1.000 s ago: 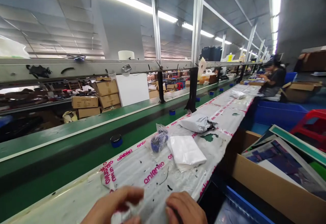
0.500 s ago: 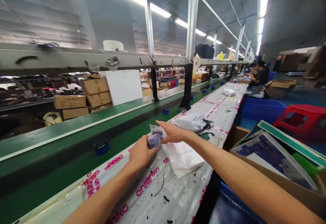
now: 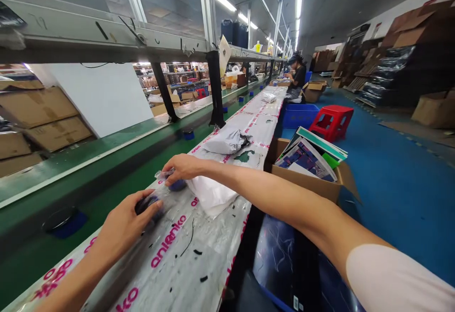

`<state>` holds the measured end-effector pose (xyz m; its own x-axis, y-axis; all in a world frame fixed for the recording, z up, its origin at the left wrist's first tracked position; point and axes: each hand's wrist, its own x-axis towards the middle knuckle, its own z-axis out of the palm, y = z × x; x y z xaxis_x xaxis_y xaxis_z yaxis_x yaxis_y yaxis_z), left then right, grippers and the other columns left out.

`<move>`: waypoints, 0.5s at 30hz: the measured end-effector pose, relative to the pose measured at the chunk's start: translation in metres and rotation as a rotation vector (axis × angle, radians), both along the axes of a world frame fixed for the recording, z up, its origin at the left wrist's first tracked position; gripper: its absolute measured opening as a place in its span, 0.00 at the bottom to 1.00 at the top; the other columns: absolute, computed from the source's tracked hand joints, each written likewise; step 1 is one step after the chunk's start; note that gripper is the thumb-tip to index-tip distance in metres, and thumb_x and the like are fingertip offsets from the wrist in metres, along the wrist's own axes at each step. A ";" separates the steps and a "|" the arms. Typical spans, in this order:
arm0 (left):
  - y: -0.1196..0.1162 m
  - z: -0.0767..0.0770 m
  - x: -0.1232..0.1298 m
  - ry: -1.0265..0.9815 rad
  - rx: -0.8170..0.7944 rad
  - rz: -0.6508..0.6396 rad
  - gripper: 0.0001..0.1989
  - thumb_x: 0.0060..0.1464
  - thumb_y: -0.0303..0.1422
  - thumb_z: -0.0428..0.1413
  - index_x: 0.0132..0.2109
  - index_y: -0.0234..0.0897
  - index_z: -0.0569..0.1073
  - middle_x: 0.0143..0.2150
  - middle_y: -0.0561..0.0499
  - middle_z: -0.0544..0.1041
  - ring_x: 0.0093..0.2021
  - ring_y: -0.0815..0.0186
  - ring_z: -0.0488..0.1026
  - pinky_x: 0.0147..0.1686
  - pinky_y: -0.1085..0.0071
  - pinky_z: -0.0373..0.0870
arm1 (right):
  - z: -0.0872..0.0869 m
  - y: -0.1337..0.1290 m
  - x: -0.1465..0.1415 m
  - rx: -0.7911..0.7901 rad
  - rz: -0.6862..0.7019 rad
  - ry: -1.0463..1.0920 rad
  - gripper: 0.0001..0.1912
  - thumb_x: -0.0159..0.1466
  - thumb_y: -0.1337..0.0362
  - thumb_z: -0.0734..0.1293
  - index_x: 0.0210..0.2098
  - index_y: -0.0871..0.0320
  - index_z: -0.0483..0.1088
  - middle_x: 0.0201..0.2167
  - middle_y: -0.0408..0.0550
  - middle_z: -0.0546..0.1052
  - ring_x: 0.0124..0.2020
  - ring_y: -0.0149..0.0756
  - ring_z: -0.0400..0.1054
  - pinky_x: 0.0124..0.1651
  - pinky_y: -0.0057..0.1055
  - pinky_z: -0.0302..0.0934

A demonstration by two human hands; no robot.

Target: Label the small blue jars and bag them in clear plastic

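My left hand (image 3: 124, 217), low over the printed table covering, has its thumb and fingers closed round a small dark item (image 3: 147, 203); clear film seems to show about it, though blur hides its exact kind. Just beyond, my right hand (image 3: 180, 168) has its fingers bent down over a clear plastic bag (image 3: 160, 176) with a round blue item (image 3: 177, 185) at it. Beside my right wrist lies a white plastic sheet or bag (image 3: 213, 197). On the green conveyor, left of my left hand, sits a round blue item with a black top (image 3: 64, 222).
A grey-white packet (image 3: 225, 140) lies farther up the table. More blue items, such as one (image 3: 188, 134), sit along the conveyor (image 3: 117, 160). To the right stand a carton of flat boards (image 3: 302, 182) and a red stool (image 3: 332, 121). A co-worker (image 3: 297, 77) sits far ahead.
My hands were together at one bagged blue item; now they are apart, each at a separate item. The view has swung to the right.
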<state>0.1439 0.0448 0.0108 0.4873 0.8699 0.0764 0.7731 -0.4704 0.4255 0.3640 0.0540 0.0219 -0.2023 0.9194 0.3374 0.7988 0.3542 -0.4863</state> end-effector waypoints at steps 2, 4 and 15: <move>0.000 0.000 0.004 -0.009 -0.023 -0.016 0.37 0.50 0.58 0.48 0.57 0.38 0.71 0.48 0.44 0.79 0.44 0.49 0.76 0.46 0.57 0.70 | 0.000 -0.004 -0.003 -0.041 -0.040 0.077 0.15 0.48 0.63 0.78 0.35 0.60 0.80 0.25 0.30 0.79 0.31 0.23 0.71 0.33 0.17 0.58; 0.003 -0.001 0.004 -0.004 -0.050 -0.015 0.38 0.49 0.60 0.49 0.58 0.37 0.70 0.45 0.44 0.80 0.42 0.49 0.77 0.44 0.57 0.71 | 0.001 -0.009 -0.004 -0.059 -0.101 0.165 0.14 0.51 0.64 0.76 0.37 0.61 0.80 0.26 0.31 0.77 0.32 0.23 0.70 0.35 0.17 0.58; 0.009 -0.010 -0.003 0.014 -0.006 -0.041 0.39 0.46 0.53 0.56 0.63 0.43 0.63 0.61 0.49 0.73 0.56 0.51 0.72 0.59 0.56 0.65 | 0.039 -0.175 0.066 0.163 -0.213 0.544 0.11 0.59 0.63 0.72 0.42 0.59 0.75 0.37 0.40 0.77 0.39 0.30 0.71 0.46 0.27 0.65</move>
